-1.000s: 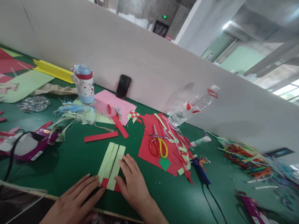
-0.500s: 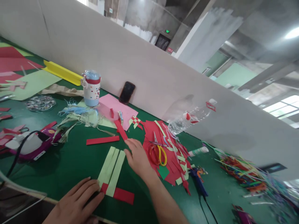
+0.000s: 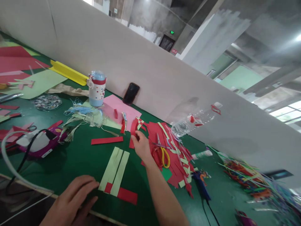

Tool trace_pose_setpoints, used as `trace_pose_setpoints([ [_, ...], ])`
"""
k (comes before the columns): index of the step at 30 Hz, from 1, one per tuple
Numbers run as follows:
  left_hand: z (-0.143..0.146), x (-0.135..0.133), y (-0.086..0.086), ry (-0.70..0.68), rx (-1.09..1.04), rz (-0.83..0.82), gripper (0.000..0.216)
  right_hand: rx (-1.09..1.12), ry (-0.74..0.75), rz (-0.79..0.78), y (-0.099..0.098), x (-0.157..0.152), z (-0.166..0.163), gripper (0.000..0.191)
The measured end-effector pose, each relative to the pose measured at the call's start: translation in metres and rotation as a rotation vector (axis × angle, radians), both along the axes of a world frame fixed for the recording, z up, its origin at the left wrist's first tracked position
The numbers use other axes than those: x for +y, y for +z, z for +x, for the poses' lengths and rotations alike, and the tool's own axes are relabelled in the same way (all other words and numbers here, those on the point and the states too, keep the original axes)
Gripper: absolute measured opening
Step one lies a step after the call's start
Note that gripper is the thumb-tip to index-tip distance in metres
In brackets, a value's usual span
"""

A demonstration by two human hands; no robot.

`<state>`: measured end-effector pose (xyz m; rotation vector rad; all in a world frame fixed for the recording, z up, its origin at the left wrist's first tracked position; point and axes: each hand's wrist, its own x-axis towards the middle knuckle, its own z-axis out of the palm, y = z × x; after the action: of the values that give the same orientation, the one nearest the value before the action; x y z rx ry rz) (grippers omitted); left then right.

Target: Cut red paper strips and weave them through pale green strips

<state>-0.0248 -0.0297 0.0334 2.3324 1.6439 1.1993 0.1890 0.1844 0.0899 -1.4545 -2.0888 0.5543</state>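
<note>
My right hand (image 3: 142,147) pinches a red paper strip (image 3: 134,126), which curves up off the table beside the heap of red paper. Below and left of it, pale green paper strips (image 3: 112,163) lie side by side, with a red cross strip (image 3: 127,195) woven through their lower end. My left hand (image 3: 74,198) hovers at the lower left corner of this weave, thumb apart from the fingers, holding nothing. Another red strip (image 3: 107,140) lies flat above the weave. A small red-and-green checkered woven piece (image 3: 140,122) is just beyond my right hand, partly covered.
Scissors (image 3: 165,157) with a yellow and red handle rest on red paper scraps (image 3: 172,171). A blue glue gun (image 3: 202,185) lies to the right. Along the wall are a cup (image 3: 97,91), a phone (image 3: 131,93) and a plastic bottle (image 3: 182,128). A purple device (image 3: 50,147) with cables sits left.
My right hand has lifted the red strip off the table and shifted slightly up and right. My left hand has come off the weave and drawn back a little.
</note>
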Motion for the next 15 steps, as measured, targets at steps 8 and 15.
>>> trace_pose_setpoints([
  [8,0.015,0.001,0.018,0.06,-0.334,-0.17,0.058,0.269,0.336,-0.269,0.052,-0.118,0.044,0.014],
  [15,0.047,-0.002,0.047,-0.087,-0.35,-0.154,0.039,0.114,0.542,-0.096,0.041,-0.16,0.054,0.02],
])
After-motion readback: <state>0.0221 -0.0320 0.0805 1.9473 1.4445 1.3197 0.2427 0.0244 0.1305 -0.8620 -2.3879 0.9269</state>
